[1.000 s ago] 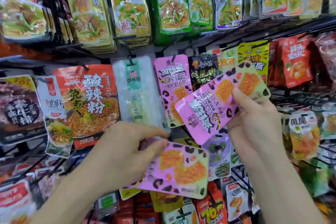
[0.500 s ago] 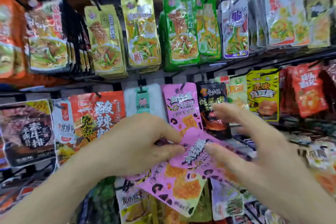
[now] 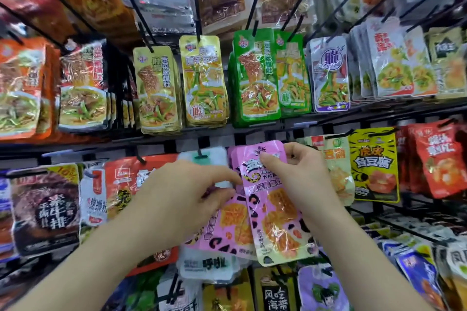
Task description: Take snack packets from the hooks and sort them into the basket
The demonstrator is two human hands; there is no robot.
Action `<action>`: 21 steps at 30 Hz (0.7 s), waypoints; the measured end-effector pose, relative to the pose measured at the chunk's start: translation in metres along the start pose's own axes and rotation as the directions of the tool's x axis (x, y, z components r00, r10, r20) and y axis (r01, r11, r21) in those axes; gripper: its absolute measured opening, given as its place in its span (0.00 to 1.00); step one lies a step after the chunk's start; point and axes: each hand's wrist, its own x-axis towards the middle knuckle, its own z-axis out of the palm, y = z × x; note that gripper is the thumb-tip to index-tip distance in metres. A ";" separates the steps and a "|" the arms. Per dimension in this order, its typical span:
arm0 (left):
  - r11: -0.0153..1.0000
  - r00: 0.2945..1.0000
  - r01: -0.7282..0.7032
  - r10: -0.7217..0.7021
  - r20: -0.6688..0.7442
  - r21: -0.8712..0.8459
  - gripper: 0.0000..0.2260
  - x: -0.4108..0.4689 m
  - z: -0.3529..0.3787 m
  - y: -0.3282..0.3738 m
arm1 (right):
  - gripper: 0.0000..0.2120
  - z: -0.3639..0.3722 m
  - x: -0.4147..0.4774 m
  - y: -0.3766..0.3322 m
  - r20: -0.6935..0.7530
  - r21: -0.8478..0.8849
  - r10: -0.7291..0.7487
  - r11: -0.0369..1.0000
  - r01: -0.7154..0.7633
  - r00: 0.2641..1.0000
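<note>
Pink hanging packet (image 3: 274,209), top edge pinched by right hand (image 3: 300,179); left hand (image 3: 182,197) grips loose pink packets (image 3: 227,227) just beside it. Draw straight outward lest the hang-hole tear. Basket out of view.

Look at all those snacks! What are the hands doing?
A person is picking snacks from a rack full of hanging packets. The right hand pinches the front pink packet near its top. The left hand holds other pink packets of the same kind, just beside and below it. No basket shows in this view.
</note>
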 end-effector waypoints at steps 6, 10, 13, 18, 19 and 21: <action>0.994 0.995 -0.006 -0.004 0.095 0.105 0.29 0.006 0.003 -0.008 | 0.08 0.007 0.006 0.008 -0.039 -0.089 0.012 0.996 -0.015 0.999; 0.981 0.987 -0.042 0.011 0.159 0.191 0.26 0.021 0.007 -0.003 | 0.09 0.009 0.006 0.008 -0.075 -0.328 -0.083 0.943 0.054 0.994; 0.980 0.977 -0.056 0.014 0.214 0.189 0.20 0.026 0.010 -0.002 | 0.19 0.013 0.004 0.010 -0.086 -0.607 -0.289 0.774 0.180 0.954; 0.995 0.959 -0.045 0.018 0.284 0.089 0.14 0.012 0.008 -0.007 | 0.14 0.016 0.002 0.020 -0.057 -0.813 -0.447 0.541 0.218 0.893; 0.997 0.959 -0.039 0.018 0.284 0.069 0.13 0.009 0.007 -0.009 | 0.14 0.015 0.002 0.021 -0.067 -0.818 -0.449 0.535 0.209 0.891; 0.999 0.962 -0.032 0.026 0.273 0.019 0.12 0.003 0.006 -0.012 | 0.14 0.015 0.001 0.024 -0.080 -0.811 -0.451 0.548 0.205 0.889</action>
